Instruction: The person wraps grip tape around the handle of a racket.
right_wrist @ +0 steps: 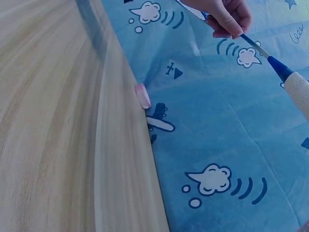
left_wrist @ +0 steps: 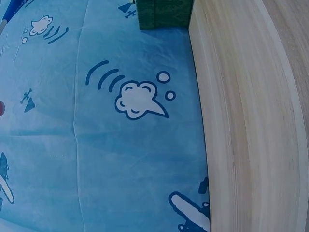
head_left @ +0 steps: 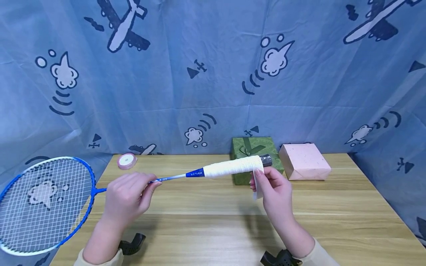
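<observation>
I hold a blue badminton racket (head_left: 46, 203) level above the wooden table (head_left: 213, 229). My left hand (head_left: 128, 197) grips its thin blue shaft (head_left: 169, 178); that hand (right_wrist: 224, 14) also shows in the right wrist view, closed round the shaft (right_wrist: 253, 46). The handle is wound in white grip tape (head_left: 233, 167), with a dark butt cap (head_left: 265, 159) at its end. My right hand (head_left: 271, 186) pinches the loose end of the tape (head_left: 258, 176) just under the handle's butt. The left wrist view shows neither hand.
A green gift box (head_left: 254, 151) with a bow and a pink wrapped box (head_left: 304, 161) stand at the table's back edge. A small pink ribbon roll (head_left: 127, 161) lies at the back left. A blue printed cloth (head_left: 213, 74) hangs behind.
</observation>
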Available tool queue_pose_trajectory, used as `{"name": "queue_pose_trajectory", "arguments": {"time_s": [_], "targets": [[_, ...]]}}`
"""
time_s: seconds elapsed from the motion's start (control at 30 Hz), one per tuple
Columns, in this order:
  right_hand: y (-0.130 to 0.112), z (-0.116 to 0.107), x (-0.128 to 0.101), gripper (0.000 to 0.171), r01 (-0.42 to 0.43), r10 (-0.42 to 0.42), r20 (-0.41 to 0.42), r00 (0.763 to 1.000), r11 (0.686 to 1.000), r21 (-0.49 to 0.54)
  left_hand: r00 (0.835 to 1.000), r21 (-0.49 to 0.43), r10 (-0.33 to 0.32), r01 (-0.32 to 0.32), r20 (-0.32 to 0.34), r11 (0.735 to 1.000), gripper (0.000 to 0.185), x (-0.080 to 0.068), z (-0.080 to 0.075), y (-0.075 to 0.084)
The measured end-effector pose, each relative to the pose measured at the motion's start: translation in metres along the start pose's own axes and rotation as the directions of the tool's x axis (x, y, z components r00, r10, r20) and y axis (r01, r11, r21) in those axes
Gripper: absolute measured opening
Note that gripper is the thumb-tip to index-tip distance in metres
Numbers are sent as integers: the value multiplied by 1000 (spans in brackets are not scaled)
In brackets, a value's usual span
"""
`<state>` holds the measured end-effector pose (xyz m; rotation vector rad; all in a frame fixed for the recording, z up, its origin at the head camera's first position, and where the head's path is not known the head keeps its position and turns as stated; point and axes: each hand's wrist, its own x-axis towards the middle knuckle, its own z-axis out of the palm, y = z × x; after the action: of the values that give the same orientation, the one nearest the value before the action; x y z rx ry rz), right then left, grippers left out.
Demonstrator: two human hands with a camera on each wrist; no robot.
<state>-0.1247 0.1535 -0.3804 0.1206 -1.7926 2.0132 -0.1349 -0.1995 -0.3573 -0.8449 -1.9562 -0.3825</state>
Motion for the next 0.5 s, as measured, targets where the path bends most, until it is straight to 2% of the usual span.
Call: {"name": "queue_pose_trajectory", "arguments": {"time_s": [0.27,0.5], "targets": [[3,0,0,23,12,-12,8,1000,999,34,1000,14,21,-21,-10,1000,38,-1,0,0],[2,-1,0,24,54,-55,-27,998,998,-15,999,-22,34,-34,-2,999,34,0,1,0]]}}
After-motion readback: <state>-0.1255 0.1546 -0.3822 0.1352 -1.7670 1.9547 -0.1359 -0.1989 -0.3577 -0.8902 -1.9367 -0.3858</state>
